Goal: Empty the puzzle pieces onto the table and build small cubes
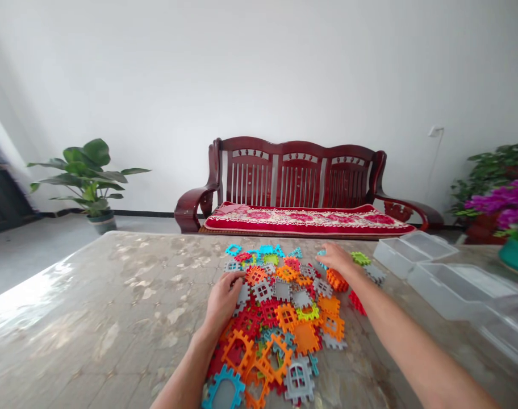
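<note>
A heap of flat interlocking plastic tiles [284,312] in red, orange, grey, teal and green lies on the marble-patterned table [114,301]. My left hand [222,301] rests on the heap's left side, fingers curled over a grey tile [243,294]. My right hand [336,257] reaches to the far right part of the heap, fingers stretched forward and laid on the tiles next to a teal piece [321,254]. An orange stack of tiles [336,280] sits just under my right wrist.
Clear plastic trays [416,250] and more of them [463,289] stand on the table's right side. A teal pot with purple flowers [512,227] is at the far right. Behind the table stand a dark wooden bench [299,193] and a potted plant [91,182].
</note>
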`<action>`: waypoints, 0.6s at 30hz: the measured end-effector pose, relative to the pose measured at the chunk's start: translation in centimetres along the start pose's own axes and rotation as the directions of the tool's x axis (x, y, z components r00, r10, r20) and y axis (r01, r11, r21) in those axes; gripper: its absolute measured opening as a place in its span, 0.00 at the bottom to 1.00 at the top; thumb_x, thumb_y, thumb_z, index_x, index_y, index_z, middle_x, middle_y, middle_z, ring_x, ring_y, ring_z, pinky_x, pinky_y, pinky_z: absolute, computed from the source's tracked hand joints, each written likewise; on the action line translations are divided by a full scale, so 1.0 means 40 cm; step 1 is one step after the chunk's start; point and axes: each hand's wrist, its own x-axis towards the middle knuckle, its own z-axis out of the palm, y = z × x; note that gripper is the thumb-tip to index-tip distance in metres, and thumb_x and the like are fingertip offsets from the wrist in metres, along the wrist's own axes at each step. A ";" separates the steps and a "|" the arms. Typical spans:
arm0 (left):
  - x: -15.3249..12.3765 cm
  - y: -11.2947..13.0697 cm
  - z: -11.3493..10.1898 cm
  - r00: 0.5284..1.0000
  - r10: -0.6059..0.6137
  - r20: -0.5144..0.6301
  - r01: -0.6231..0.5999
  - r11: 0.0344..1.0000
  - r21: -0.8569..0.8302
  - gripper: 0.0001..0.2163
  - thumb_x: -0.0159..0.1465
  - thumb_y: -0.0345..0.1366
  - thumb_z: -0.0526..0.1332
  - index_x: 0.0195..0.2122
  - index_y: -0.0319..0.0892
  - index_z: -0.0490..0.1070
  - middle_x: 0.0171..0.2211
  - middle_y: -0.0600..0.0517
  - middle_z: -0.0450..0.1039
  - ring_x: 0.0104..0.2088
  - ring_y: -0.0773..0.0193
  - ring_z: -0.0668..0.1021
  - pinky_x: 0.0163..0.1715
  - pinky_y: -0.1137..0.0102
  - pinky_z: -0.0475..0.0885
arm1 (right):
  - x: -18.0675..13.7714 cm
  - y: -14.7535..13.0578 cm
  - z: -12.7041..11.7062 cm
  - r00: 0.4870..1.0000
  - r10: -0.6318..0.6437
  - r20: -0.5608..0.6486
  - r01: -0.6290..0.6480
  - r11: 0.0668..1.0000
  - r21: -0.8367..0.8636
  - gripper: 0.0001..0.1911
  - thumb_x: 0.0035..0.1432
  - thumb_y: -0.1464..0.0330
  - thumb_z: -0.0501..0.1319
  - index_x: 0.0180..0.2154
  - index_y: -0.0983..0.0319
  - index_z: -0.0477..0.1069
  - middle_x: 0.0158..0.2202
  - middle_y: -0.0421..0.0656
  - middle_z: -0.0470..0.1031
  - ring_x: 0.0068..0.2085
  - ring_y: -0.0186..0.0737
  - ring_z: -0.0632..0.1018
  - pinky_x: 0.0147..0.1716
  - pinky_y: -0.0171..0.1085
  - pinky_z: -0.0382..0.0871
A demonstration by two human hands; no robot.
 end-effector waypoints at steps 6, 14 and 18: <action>0.001 -0.005 0.003 1.000 0.001 0.009 -0.001 1.000 -0.003 0.14 0.60 0.38 0.53 0.40 0.44 0.77 0.42 0.50 0.77 0.44 0.59 0.77 0.49 0.65 0.69 | -0.003 0.012 0.008 1.000 -0.001 0.012 0.001 1.000 -0.003 0.22 0.50 0.66 0.60 0.49 0.62 0.73 0.47 0.52 0.77 0.48 0.51 0.77 0.41 0.39 0.67; -0.001 -0.001 0.002 1.000 -0.014 0.021 0.014 1.000 -0.001 0.13 0.61 0.37 0.53 0.40 0.44 0.76 0.44 0.50 0.77 0.45 0.59 0.77 0.50 0.64 0.69 | -0.024 -0.112 0.001 0.956 -0.257 -0.141 0.264 0.964 0.033 0.23 0.57 0.62 0.56 0.54 0.61 0.70 0.54 0.50 0.71 0.54 0.48 0.71 0.52 0.41 0.62; -0.001 0.004 -0.001 0.999 -0.019 0.027 0.019 1.000 -0.001 0.13 0.61 0.36 0.53 0.40 0.45 0.77 0.43 0.50 0.77 0.45 0.59 0.77 0.49 0.65 0.69 | -0.023 -0.261 0.032 0.846 -0.524 -0.100 0.532 0.841 0.093 0.24 0.59 0.64 0.54 0.57 0.59 0.67 0.59 0.47 0.67 0.58 0.46 0.66 0.58 0.41 0.56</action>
